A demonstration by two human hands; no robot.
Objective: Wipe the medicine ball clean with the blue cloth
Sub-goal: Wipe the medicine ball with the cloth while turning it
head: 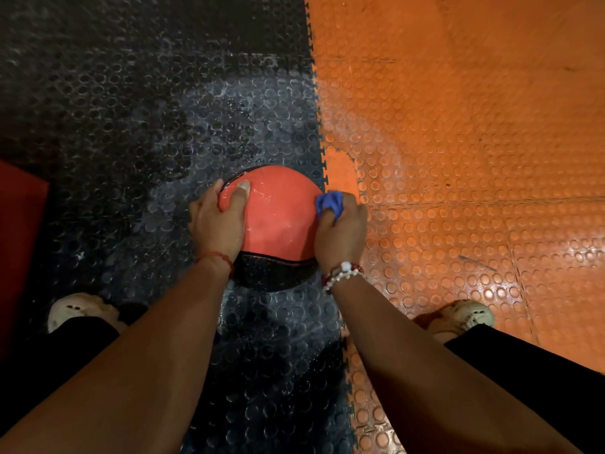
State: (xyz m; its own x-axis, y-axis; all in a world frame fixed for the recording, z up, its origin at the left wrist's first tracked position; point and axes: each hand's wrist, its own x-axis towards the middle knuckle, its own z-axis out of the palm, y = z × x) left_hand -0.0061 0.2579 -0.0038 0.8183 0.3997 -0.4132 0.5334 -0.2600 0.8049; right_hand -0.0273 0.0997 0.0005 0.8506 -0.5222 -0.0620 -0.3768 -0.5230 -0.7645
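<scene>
At my far left a red block (19, 231) stands at the edge of the view, and my left shoe (78, 309) is planted on the black studded mat (98, 126), which has pale, wet-looking smears around the middle. My left hand (217, 221) cups the left side of the medicine ball (278, 217). The thumb lies flat across its red top and the fingers curl round its far edge, where I cannot see their tips. A red thread bracelet (217, 257) circles that wrist. The ball sits on the black mat between my feet, just beside the toothed seam where the black mat meets the orange mat (474, 158). Its upper part is red and glistens, and the part nearest me is black. On its right side my right hand (342, 237) has its fingers bunched tight round the blue cloth (330, 203), pressing the wad against the ball's right edge. Only a crumpled fold of cloth shows above my knuckles. Bead bracelets (343, 273) sit on that wrist. Further right, my right shoe (465, 314) stands on the orange mat, well apart from the ball.
</scene>
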